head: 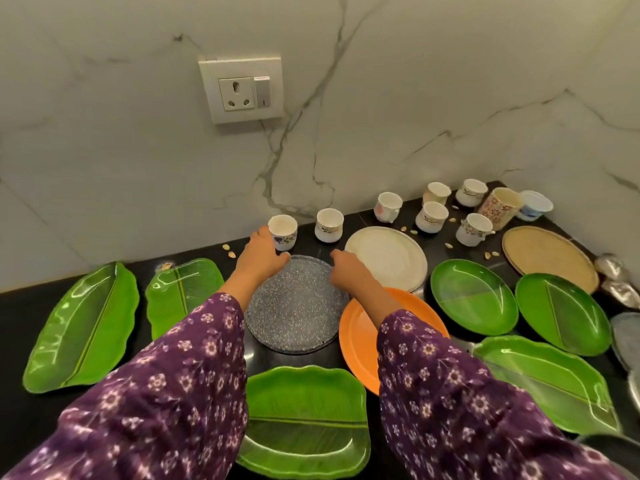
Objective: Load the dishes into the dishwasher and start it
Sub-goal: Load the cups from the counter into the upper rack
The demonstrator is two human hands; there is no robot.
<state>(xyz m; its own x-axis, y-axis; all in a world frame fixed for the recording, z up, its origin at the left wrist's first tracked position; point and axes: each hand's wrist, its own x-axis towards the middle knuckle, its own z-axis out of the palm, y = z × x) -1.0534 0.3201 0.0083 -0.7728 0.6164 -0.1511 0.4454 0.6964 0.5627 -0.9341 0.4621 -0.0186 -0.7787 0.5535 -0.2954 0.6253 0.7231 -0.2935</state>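
Reaching forward, left hand (262, 258) and right hand (347, 269) clamp fingers on speckled plate (294, 308).

I count seven small cups (283, 232) (329, 225) (388, 206) (436, 194) (431, 216) (471, 192) (474, 228), one tall floral tumbler (500, 206) and one white tub (535, 204). There are four green leaf-shaped plates (81, 327) (183, 296) (304, 420) (547, 382), two green oval plates (474, 296) (562, 313) and four round plates (296, 303) (386, 258) (360, 337) (550, 258).

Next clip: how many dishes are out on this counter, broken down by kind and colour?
Green plates: 6
Orange plate: 1
Speckled grey plate: 1
White plate: 1
Woven tan tray: 1
Small cups: 7
Tall floral mug: 1
White tub: 1
Total: 19, leaving out the metal pieces cut off at the right edge.
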